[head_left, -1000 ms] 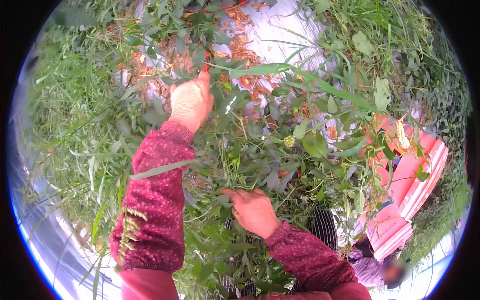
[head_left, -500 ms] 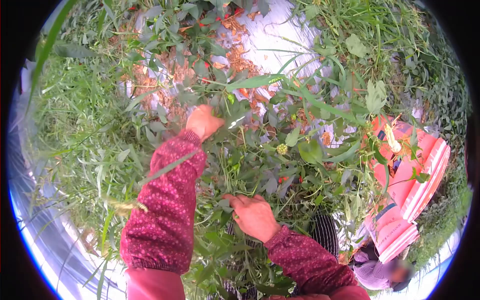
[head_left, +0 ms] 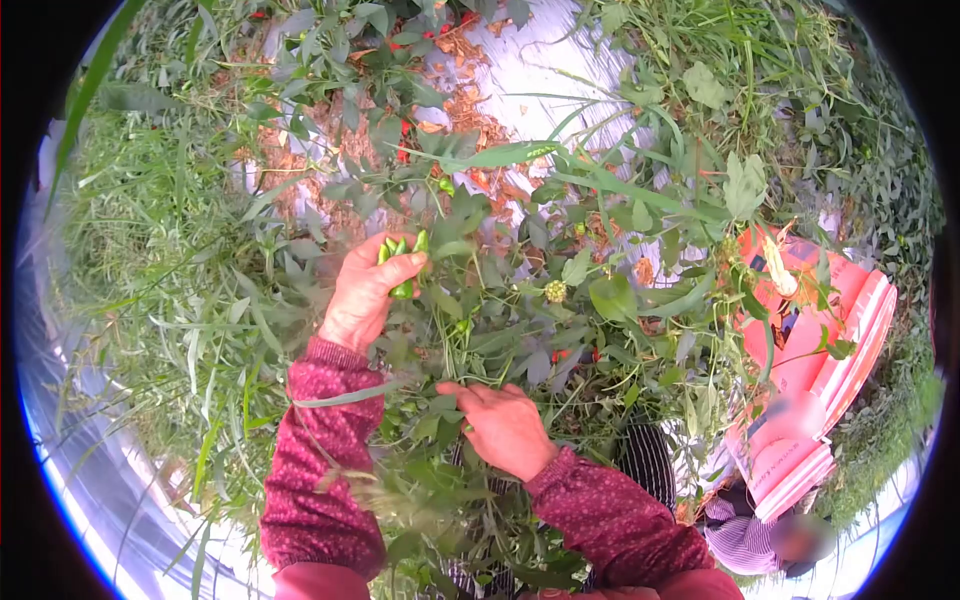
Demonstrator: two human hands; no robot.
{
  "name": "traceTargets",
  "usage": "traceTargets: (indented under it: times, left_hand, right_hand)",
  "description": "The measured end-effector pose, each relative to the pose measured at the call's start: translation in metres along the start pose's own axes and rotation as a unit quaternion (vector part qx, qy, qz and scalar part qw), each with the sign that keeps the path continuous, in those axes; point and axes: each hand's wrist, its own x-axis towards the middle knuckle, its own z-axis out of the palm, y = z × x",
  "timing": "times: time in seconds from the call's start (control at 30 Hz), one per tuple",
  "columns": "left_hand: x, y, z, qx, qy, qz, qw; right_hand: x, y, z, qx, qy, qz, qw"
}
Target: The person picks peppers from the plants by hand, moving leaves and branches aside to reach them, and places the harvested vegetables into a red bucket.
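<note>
Several small green chili peppers (head_left: 403, 265) stick up from my left hand (head_left: 362, 296), whose thumb and fingers are closed around them above the foliage. Lower down, my right hand (head_left: 508, 432) has its fingers bent round the stems of the pepper plant (head_left: 462, 345); leaves partly hide the fingertips. Another green pepper (head_left: 446, 185) hangs among the leaves beyond my left hand. Red peppers (head_left: 404, 140) show deeper in the plants at the top.
Pink-and-white sacks (head_left: 800, 350) lie at the right, with a person in a striped top (head_left: 740, 540) below them. White ground sheeting (head_left: 550, 60) with dry leaves shows between plants. Tall grass (head_left: 160, 230) crowds the left side, and long blades cross the view.
My left hand has drawn back slightly left and turned, so the green chili peppers in it now show. My right hand has stayed nearly in place on the stems.
</note>
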Motion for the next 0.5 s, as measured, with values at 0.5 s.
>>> traceTargets:
  times: [0.5]
  left_hand:
    - [-0.115, 0.057, 0.183, 0.077, -0.211, 0.038, 0.974]
  right_hand:
    - [-0.086, 0.029, -0.092, 0.609, 0.160, 0.162, 0.760]
